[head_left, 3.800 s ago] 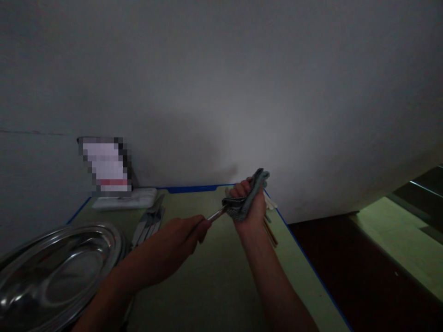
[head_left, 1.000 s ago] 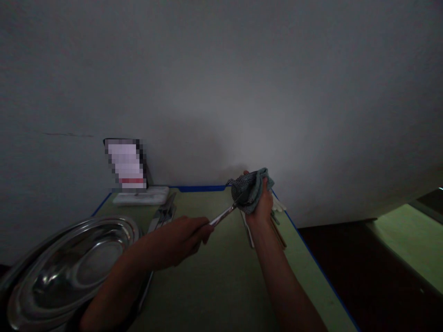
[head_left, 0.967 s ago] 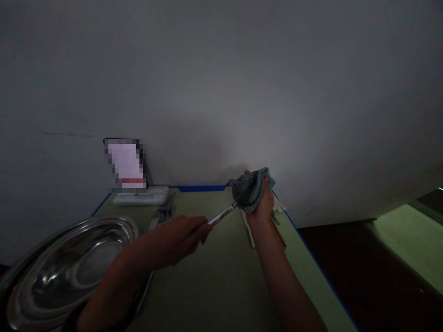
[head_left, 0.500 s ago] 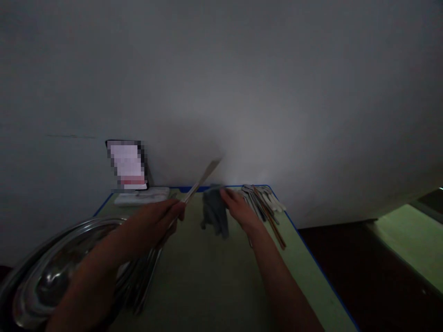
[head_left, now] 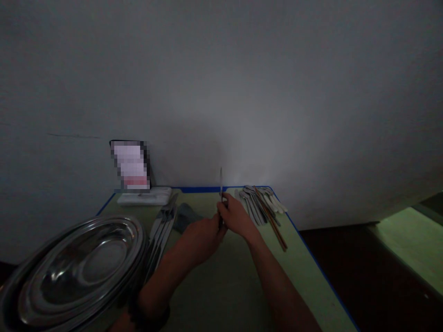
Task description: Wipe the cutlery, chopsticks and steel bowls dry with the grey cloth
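Both my hands meet over the middle of the green table [head_left: 221,286]. My left hand [head_left: 200,237] is closed round the lower end of a thin metal utensil [head_left: 220,180] that stands upright. My right hand [head_left: 233,216] pinches the same utensil a little higher up. A grey cloth [head_left: 185,216] lies on the table just left of my hands, held by neither hand. It is too dark to tell which kind of utensil this is.
A stack of oval steel platters [head_left: 76,272] fills the near left. A row of cutlery [head_left: 162,226] lies beside it. More cutlery and chopsticks [head_left: 265,207] lie at the far right corner. A white tray [head_left: 143,197] stands by the wall. The blue table edge drops off at the right.
My right hand let go of the cloth, which now lies on the table, and came to the utensil. My left hand swung the utensil from slanted to upright.
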Demonstrator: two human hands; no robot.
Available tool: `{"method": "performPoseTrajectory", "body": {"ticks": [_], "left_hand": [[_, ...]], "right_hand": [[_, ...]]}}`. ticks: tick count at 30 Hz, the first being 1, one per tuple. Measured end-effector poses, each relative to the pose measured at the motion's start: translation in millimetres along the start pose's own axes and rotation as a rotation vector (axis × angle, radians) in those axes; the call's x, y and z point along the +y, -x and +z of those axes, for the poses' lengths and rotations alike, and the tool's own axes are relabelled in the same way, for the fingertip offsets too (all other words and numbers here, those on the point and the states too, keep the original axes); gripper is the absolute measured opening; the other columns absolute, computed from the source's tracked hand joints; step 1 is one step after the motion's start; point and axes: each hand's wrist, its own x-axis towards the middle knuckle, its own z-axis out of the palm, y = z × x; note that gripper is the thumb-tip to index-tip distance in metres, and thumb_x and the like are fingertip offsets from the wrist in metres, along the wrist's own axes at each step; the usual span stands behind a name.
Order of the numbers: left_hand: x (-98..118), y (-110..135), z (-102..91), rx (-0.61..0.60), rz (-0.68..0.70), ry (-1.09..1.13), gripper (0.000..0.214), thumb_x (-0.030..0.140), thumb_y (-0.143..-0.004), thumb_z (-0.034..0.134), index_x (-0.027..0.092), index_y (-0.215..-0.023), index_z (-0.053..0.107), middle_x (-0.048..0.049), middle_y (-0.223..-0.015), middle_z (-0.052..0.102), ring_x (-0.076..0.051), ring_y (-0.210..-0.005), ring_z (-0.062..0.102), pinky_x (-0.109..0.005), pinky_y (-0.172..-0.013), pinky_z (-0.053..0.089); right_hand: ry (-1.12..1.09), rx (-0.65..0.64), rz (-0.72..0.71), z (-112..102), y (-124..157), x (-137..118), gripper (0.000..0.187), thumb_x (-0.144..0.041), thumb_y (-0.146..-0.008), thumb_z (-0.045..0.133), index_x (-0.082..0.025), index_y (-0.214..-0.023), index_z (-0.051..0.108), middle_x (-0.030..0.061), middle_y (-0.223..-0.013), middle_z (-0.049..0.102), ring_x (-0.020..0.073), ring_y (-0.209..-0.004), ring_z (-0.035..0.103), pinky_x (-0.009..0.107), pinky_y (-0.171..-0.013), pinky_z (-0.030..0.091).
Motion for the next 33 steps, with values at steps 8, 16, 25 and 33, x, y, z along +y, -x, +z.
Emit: {"method": "performPoseTrajectory", "body": {"ticks": [8,16,25,33], "left_hand": [[-7,3,-7.2,0.053,0.041,0.003,0.032,0.036,-0.09,0.035,0.013,-0.086,0.057,-0.0096,-0.088,0.061,-0.021,-0.078,0.059,-0.033,-0.071,0.045],[-14,5,-7.6,0.061,0.079,-0.051,0.031,0.035,-0.089,0.037,0.012,-0.09,0.059,-0.0111,-0.096,0.056,-0.022,-0.089,0.056,-0.036,-0.079,0.045],[-22,4,-1.5,0.019,0.088,-0.095,0.03,0.033,-0.087,0.04,0.011,-0.09,0.06,-0.0132,-0.097,0.056,-0.024,-0.091,0.055,-0.039,-0.082,0.044],[-24,5,0.8,-0.003,0.091,-0.095,0.029,0.033,-0.087,0.039,0.013,-0.092,0.059,-0.0118,-0.097,0.056,-0.023,-0.091,0.056,-0.037,-0.081,0.045]], "right_hand": [[0.637,-0.075,0.165,-11,17,43,0.037,-0.012,-0.087,0.031,-0.004,-0.117,0.051,0.0214,-0.097,0.065,0.0271,-0.092,0.064,0.035,-0.075,0.045],[0.788,-0.038,0.215,0,27,59,0.045,-0.003,-0.084,0.028,-0.005,-0.128,0.04,0.0235,-0.109,0.06,0.0253,-0.09,0.065,0.033,-0.071,0.049],[0.845,-0.033,0.245,0,25,70,0.041,-0.003,-0.085,0.026,-0.004,-0.122,0.047,0.0237,-0.107,0.061,0.0237,-0.09,0.066,0.03,-0.071,0.05],[0.854,-0.029,0.223,3,24,70,0.041,-0.002,-0.084,0.025,-0.004,-0.116,0.05,0.0219,-0.108,0.059,0.0239,-0.087,0.066,0.029,-0.067,0.051]]}}
